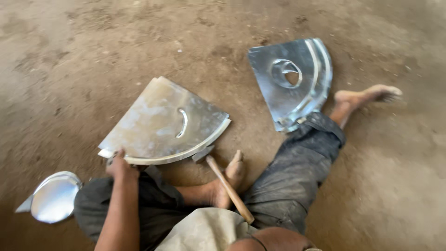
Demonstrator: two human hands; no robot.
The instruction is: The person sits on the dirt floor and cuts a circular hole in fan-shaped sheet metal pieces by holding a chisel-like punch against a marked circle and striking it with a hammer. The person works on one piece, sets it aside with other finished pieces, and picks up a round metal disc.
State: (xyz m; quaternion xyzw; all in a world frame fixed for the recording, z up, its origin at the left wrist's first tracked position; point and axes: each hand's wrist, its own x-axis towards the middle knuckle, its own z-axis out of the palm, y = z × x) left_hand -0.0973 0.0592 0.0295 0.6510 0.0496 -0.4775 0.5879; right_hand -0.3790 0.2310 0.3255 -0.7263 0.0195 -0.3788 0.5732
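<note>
1. Plainly, furthest to the outside of the left hand [121, 166] lies a small shiny metal offcut [55, 196] on the dirt floor [83, 56], beside the left knee; I judge that a shifting knee or elbow could catch its thin edge, since bare skin sits close to it.

2. The left hand is closed over the near left corner of a quarter-round metal sheet [162, 122], fingers curled under the rim and thumb side on top; the sheet lies just ahead of this hand, tilted up off the floor, with a curved slot near its middle; a one-corner hold looks likely to let the sheet pivot or jump under a blow, and the raw edge could cut the fingers wrapped round it.

3. Right of that hand, a hammer [224, 179] with a wooden handle has its head touching the sheet's curved rim; the bare left foot [228, 180] lies just beside the handle and under the rim; a glancing strike or a slipping sheet would land on the toes.

4. The right hand is out of view below the frame, so I cannot tell how it is set; the handle runs back toward it.

5. Well beyond to the right, a second formed sheet [292, 79] leans against the right leg [297, 162]; a leg movement could tip its sharp edge onto the shin or the right foot [367, 95].
</note>
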